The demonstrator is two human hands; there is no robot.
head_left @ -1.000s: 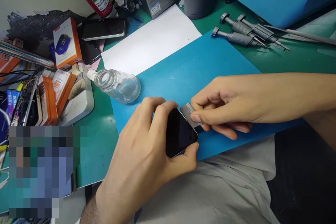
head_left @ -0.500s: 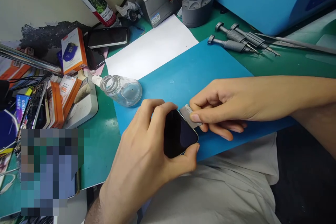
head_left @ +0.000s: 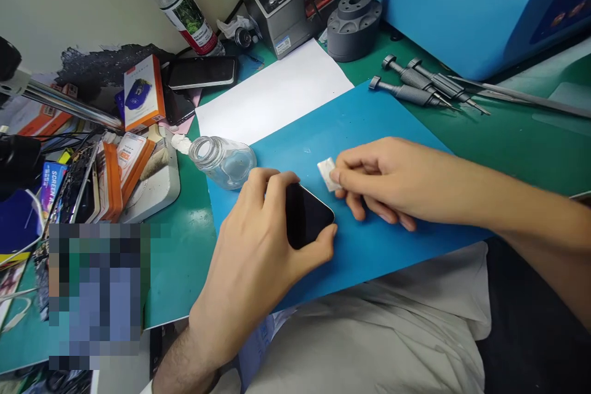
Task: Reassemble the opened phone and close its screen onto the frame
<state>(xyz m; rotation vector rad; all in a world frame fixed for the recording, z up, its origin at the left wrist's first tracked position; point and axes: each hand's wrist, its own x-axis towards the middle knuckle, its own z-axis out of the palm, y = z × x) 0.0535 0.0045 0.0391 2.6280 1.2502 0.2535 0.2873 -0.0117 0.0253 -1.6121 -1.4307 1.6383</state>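
My left hand point(head_left: 258, 246) grips a dark-screened smartphone point(head_left: 307, 215) by its edges, fingers along the far side and thumb on the near corner. Much of the phone is hidden under the hand. To the right, my right hand point(head_left: 373, 181) pinches a thin, flat metal blade point(head_left: 327, 174) between thumb and forefinger, its face shining bright. The blade is apart from the phone, a little beyond its right end. Both hands are over a blue mat point(head_left: 406, 117).
An open glass jar point(head_left: 224, 160) stands at the mat's left edge. Several precision screwdrivers point(head_left: 415, 89) lie at the back right. A white paper sheet point(head_left: 272, 92) and a second phone point(head_left: 203, 72) lie farther back. Boxes and phone parts crowd the left.
My right hand has drawn the metal blade away from the phone's end and tilted it so it glints. The phone has shifted slightly left in my left hand's grip.
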